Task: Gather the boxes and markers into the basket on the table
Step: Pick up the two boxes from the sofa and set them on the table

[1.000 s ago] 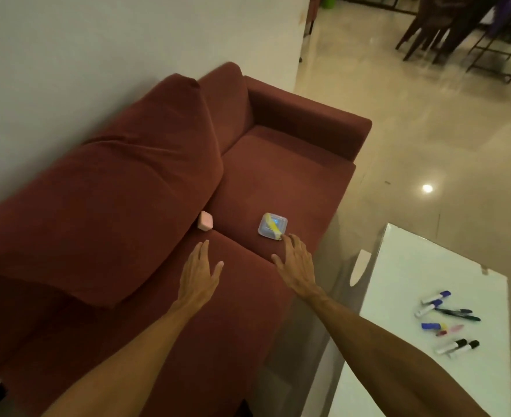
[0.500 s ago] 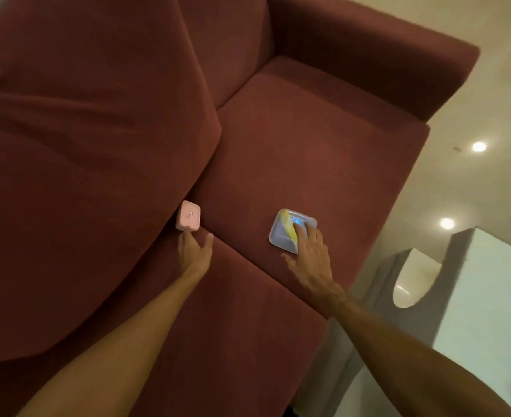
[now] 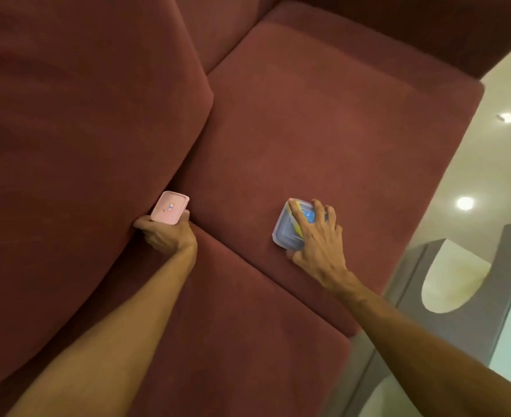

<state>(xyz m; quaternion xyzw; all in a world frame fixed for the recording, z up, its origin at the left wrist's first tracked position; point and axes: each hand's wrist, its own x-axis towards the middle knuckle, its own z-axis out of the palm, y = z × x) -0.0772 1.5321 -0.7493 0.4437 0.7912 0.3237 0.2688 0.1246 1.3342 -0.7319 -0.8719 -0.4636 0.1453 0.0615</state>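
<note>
A small pink box (image 3: 170, 207) with a tiny label stands on edge against the sofa's back cushion, and my left hand (image 3: 165, 234) grips it from below. A clear bluish box (image 3: 289, 225) with a yellow and blue thing inside lies flat on the seat cushion. My right hand (image 3: 317, 236) is spread over its top, fingers curled round its far edge and thumb at its near corner. No markers and no basket are in view.
Both boxes rest on a dark red sofa (image 3: 323, 130) with a big back cushion (image 3: 83, 130) at the left. At the lower right stands a grey and white table end (image 3: 464, 296) on a shiny pale floor (image 3: 500, 164).
My head has moved closer to the sofa. My left hand has closed round the pink box, and my right hand has slid over the clear box and gripped it.
</note>
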